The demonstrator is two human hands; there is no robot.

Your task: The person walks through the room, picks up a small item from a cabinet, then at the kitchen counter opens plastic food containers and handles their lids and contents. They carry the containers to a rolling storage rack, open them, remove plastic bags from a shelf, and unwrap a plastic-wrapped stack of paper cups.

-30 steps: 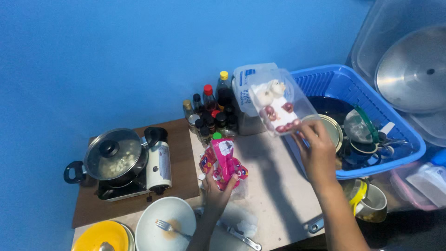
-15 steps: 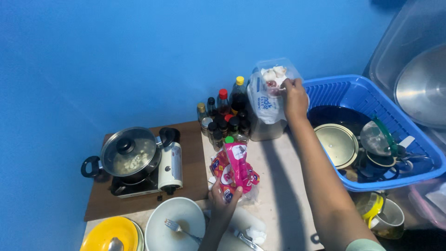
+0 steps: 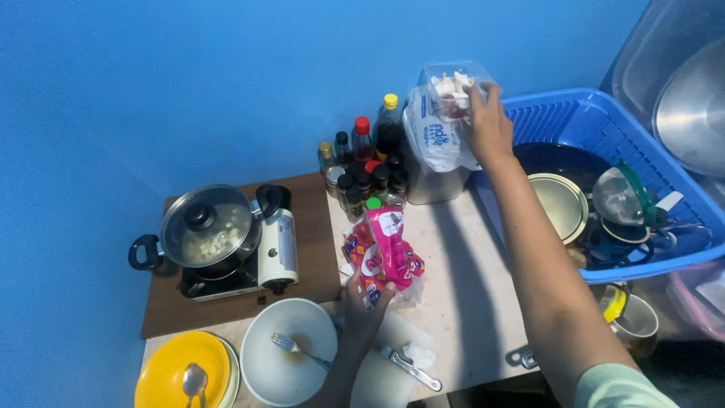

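A: Where has the clear plastic container (image 3: 455, 85) got to? 1 second ago it hung over the blue dish basket (image 3: 596, 121).

B: It has travelled back toward the blue wall. The right hand (image 3: 487, 125) now holds it just above the white plastic bag (image 3: 436, 140), which tops the metal canister (image 3: 430, 185) at the basket's left side. The fingers are curled around the container's near edge, closed on it. Inside I can make out pale and reddish pieces, garlic or shallots perhaps, but I cannot tell for sure.

A: So it is being put away?

B: That is my reading: the arm is stretched out fully, and the container looks near to resting on the bag, though I cannot tell whether it touches yet.

A: And the left hand (image 3: 364, 298)?

B: It has stayed put, well left of the basket, gripping the bottom of a bunch of pink sachets (image 3: 384, 253) held upright over the counter.

A: What else lies around?

B: Sauce bottles (image 3: 370, 162) stand just left of the canister. Further left of the basket, a lidded pot (image 3: 205, 227) sits on a portable gas stove (image 3: 249, 264). Nearer the person are a white bowl with a fork (image 3: 287, 351) and a yellow plate with a spoon (image 3: 183, 374).
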